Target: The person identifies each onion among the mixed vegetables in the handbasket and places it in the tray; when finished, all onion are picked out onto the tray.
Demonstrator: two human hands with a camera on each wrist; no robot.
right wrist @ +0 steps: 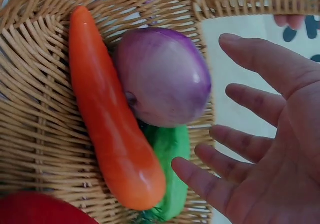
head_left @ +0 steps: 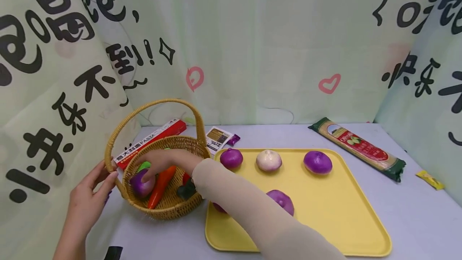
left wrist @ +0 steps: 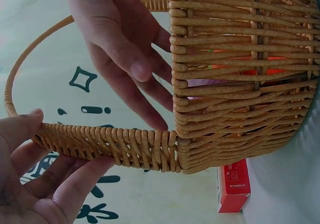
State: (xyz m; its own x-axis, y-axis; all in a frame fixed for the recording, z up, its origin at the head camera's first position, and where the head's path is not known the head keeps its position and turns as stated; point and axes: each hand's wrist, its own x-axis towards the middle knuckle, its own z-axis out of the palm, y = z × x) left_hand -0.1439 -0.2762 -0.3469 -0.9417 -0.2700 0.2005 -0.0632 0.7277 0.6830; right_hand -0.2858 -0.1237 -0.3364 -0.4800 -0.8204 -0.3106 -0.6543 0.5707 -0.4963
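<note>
My left hand [head_left: 88,196] pinches the base of the handle of a wicker basket [head_left: 180,212], thumb on one side and fingers on the other, as the left wrist view shows. Over the basket's left rim, my right hand [right wrist: 265,149] has its fingers spread and holds nothing. Just beyond its fingertips, a purple onion [right wrist: 165,76] lies in the basket against an orange carrot [right wrist: 112,119]. Partly beneath them is a green vegetable [right wrist: 172,159]. A red rounded item [right wrist: 40,211] shows at a corner of the right wrist view; a dark green piece [head_left: 185,190] sits near the right sleeve.
A yellow tray [head_left: 325,212] bears several onions, among them a white one [head_left: 268,160]. A red pasta box [head_left: 175,127] lies behind the basket, near a printed card [head_left: 217,139] and a purple wrapped sweet [head_left: 234,139]. Farther right are a long pasta packet [head_left: 361,147] and a yellow sachet [head_left: 430,179].
</note>
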